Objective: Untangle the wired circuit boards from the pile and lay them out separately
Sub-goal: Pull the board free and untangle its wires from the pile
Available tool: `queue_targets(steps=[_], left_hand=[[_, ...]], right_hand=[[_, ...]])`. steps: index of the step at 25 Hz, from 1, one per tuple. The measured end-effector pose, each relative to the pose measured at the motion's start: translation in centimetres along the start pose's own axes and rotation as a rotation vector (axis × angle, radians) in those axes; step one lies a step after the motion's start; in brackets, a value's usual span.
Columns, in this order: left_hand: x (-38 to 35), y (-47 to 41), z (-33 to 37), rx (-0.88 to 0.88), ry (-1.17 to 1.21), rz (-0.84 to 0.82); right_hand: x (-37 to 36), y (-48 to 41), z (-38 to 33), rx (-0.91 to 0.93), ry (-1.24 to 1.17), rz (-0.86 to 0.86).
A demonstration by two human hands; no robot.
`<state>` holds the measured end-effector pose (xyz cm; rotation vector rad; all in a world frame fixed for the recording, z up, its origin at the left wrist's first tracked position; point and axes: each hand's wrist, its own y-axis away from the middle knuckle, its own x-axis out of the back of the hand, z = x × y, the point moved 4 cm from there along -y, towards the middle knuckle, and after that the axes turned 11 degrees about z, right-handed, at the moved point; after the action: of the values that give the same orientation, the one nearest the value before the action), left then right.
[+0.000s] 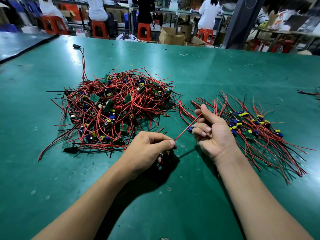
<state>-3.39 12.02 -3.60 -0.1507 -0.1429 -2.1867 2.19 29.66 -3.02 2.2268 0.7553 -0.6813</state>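
Nearest, both forearms come in from 6 o'clock over the green table [173, 205]. Left hand [150, 149], knuckles up, pinches a red wire [183, 132] between thumb and forefinger; I see a yellow-capped part [167, 152] tucked under its curled fingers. The wire runs taut toward 1 o'clock into the right hand [213, 134], palm up, fingers curled round a small board [190, 129] with a blue part. At 3 o'clock, just beside that hand, the laid-out boards [251, 129] lie side by side, leads fanned. At 10 o'clock from the hands sits the tangled pile [117, 108]: red and black leads knotted over green boards. Farther, 11 o'clock, a black connector [76, 46] on a long lead. Past the table edge, 12 o'clock: red stools [143, 32], seated people [97, 9], cardboard boxes [170, 38]
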Motion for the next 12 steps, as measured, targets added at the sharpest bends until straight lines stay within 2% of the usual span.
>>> queue_targets(steps=[4, 9, 12], left_hand=[[0.09, 0.16, -0.14, 0.015, 0.013, 0.048], [0.01, -0.16, 0.38, 0.246, 0.435, 0.006], [0.05, -0.21, 0.72, 0.302, 0.553, -0.044]], right_hand=[[-0.05, 0.27, 0.41, 0.034, 0.05, 0.031], [0.09, 0.25, 0.04, 0.153, 0.157, 0.128], [0.25, 0.14, 0.16, 0.169, 0.196, 0.142]])
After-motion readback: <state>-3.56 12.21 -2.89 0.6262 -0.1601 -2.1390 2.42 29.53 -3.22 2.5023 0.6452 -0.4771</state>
